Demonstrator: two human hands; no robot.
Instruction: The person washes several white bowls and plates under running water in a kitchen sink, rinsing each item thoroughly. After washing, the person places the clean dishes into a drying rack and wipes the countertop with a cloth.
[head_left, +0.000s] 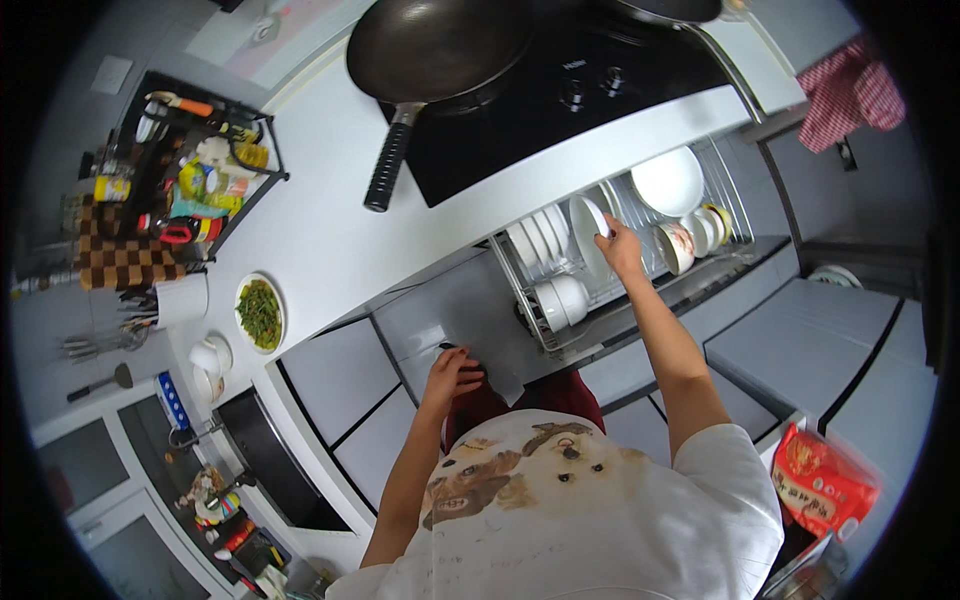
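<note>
My right hand (622, 249) reaches into a pulled-out wire dish drawer (551, 346) below the counter. Its thumb and fingers pinch the edge of a white plate (587, 229) that stands tilted in the rack. Left of this plate is a row of upright white dishes (538, 237), with white bowls (561, 301) nearer to me. A large white plate (667, 180) leans at the back right, and patterned bowls (676, 247) lie on their sides below it. My left hand (452, 375) hangs in front of my thigh, fingers loosely bent and apart, holding nothing.
Above the drawer, a wok (442, 52) rests on the black glass hob (540, 112), its handle jutting over the counter (322, 187). An oval dish of green food (259, 313) stands at the left. A condiment rack (247, 210) is behind it. A checked cloth (847, 97) hangs at the right.
</note>
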